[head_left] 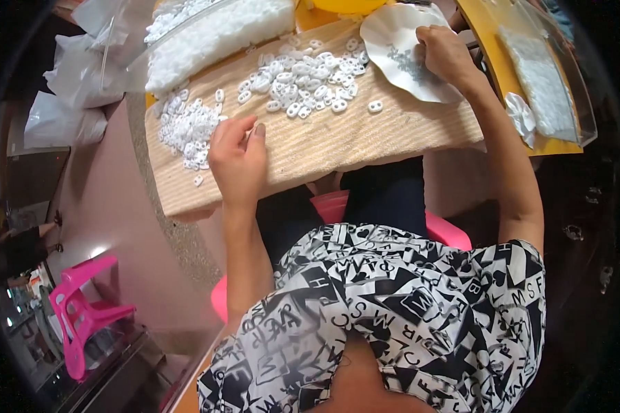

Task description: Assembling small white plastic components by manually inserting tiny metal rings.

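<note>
My left hand is over the front left of the cloth-covered board, its fingers curled in toward the thumb. Beside its fingertips is a heap of small white plastic pieces; whether one is in the fingers is hidden. My right hand is closed above the far right side of a white wavy-rimmed dish, and what it may hold does not show. A grey patch of small bits or a printed pattern lies in the dish. Larger white oval pieces with two holes are heaped between my hands.
A clear bin of white pieces stands behind the striped board. At right, another clear tray and crumpled white paper rest on a yellow surface. White bags and a pink chair are at left.
</note>
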